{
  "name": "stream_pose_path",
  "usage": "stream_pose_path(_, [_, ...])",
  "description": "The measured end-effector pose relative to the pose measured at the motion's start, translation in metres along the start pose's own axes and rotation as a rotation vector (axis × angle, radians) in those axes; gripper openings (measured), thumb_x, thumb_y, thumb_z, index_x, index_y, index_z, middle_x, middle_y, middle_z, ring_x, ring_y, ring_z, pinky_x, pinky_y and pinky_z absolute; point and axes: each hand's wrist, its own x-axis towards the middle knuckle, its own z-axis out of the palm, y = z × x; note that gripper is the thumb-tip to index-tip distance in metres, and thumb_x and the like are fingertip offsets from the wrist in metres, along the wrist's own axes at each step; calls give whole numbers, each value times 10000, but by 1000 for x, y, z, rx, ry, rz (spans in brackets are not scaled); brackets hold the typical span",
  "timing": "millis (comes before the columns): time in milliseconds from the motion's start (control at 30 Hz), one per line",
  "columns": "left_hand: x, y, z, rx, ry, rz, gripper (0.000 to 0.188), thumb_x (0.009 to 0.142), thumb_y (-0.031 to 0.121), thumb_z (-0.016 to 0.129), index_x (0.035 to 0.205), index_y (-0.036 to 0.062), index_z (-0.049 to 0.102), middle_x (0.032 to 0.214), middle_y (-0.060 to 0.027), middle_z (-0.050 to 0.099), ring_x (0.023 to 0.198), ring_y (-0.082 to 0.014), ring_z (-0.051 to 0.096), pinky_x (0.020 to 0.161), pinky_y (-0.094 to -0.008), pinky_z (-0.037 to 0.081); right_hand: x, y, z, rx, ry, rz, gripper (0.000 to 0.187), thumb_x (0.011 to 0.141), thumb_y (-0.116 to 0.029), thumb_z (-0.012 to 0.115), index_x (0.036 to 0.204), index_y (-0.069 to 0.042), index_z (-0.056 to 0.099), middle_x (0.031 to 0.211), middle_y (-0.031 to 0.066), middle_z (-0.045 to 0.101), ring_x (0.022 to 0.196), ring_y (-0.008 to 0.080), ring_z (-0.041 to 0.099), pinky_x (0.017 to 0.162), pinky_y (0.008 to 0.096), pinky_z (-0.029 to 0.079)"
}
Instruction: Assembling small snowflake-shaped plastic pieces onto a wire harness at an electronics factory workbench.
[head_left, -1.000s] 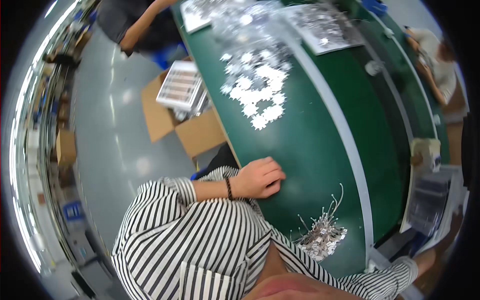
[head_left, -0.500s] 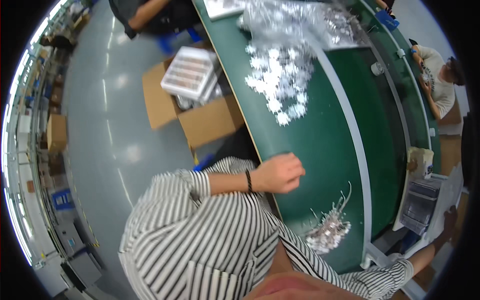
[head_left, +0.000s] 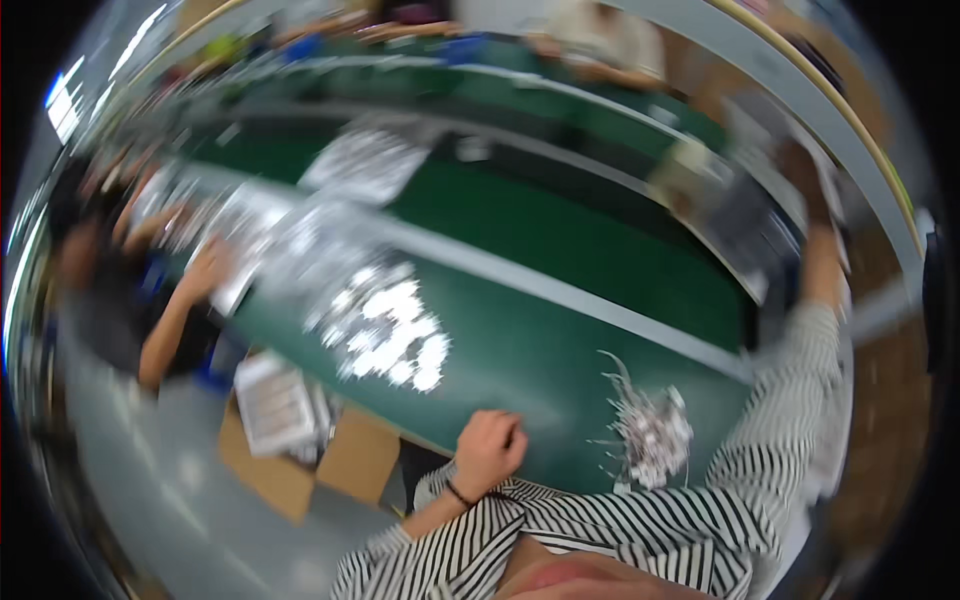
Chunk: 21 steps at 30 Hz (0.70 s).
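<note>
My left hand, with a dark bracelet at its wrist, rests at the near edge of the green table. Its fingers are curled into a loose fist, and no object shows in them. To the right of it lies a pile of small silvery pieces with thin wire-like strands. A larger heap of shiny, jagged-edged metal pieces spreads out to its left. My right arm stretches far to the right, its hand beside a grey bin. Blur hides the fingers of that hand.
An open cardboard box holding white trays stands on the floor at the left. A pale rail runs along the table. Clear plastic bags lie farther back. Another person's hand works at the far left; more people sit opposite.
The view has swung toward the right, so the table now runs across the picture. My left hand stays at the table edge, still curled; my right arm remains stretched toward the grey bin.
</note>
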Motion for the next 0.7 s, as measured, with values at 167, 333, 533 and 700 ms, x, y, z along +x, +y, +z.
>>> stream_pose_path(167, [-13,-16,-2,-37,74,19,242,742,-32,692,971,45,688,925,-102,676,771,-273,602,709,-343,512,113,-86,-105,-157,-252,226,170,795,-137,653,856,10,712,896,199,710,824,395,684,782,496,546])
stream_pose_path(333, [-2,-5,3,-109,21,32,254,735,4,711,983,51,682,934,-70,666,762,-250,605,701,-312,519,66,-88,-162,-53,-147,61,181,826,-128,645,963,-13,668,1003,187,673,822,384,678,768,485,539])
stream_pose_path(533, [-17,-11,-3,-15,47,-20,237,734,-9,699,961,49,670,932,-67,644,748,-226,587,698,-283,509,116,-77,-115,38,65,-78,241,863,-118,636,1091,-41,615,1131,174,629,819,371,669,751,473,530])
stream_pose_path(700, [-12,-14,-3,-43,91,33,235,719,-28,689,938,56,672,905,-57,642,726,-221,578,676,-281,503,179,-133,-118,-30,123,-9,312,894,-109,628,1197,-64,571,1238,163,592,817,361,662,737,462,522])
